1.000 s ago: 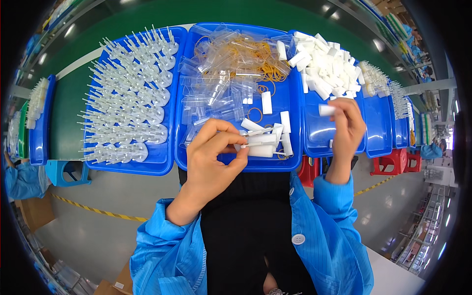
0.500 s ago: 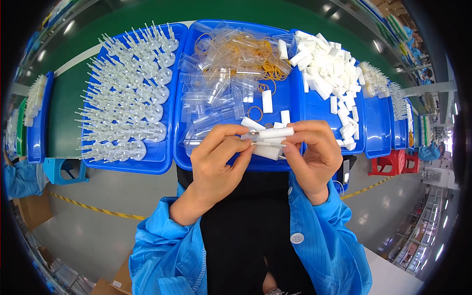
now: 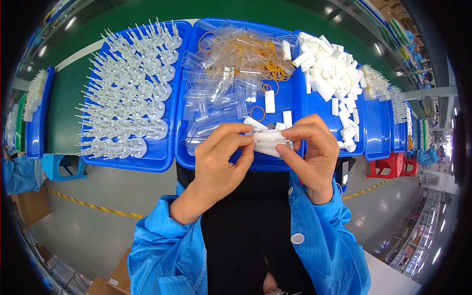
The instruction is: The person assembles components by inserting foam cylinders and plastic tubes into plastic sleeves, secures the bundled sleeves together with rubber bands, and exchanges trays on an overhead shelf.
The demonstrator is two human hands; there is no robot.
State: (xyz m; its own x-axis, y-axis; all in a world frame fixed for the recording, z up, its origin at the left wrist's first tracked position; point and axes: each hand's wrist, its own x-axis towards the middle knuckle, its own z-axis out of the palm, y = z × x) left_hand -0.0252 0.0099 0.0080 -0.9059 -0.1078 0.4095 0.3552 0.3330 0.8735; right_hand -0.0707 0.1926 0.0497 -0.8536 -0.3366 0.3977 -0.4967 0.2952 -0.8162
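Between my hands, over the near side of the middle blue tray (image 3: pixel 236 163), is a short white foam-like piece (image 3: pixel 269 135) with thin pale rods running along it. My left hand (image 3: pixel 223 160) pinches its left end between thumb and fingers. At its right end my right hand (image 3: pixel 313 152) grips with thumb and forefinger. Fingers hide both ends, so how the rods sit in the piece cannot be made out. Loose white blocks (image 3: pixel 269 102) lie in the tray just beyond, beside clear plastic sleeves (image 3: pixel 214 101) and tan rubber bands (image 3: pixel 275 66).
The left blue tray (image 3: pixel 173 118) holds rows of translucent parts with upright thin rods (image 3: pixel 130 93). White blocks (image 3: pixel 324 69) are heaped in the right tray (image 3: pixel 319 105). More trays (image 3: pixel 377 123) continue rightward. A blue stool (image 3: pixel 64 167) and red stools (image 3: pixel 386 166) stand beyond the near edge.
My right hand has shifted slightly left, and the white piece has slid left so that it lies over the rods, closer to my left fingertips. The left hand has barely moved.
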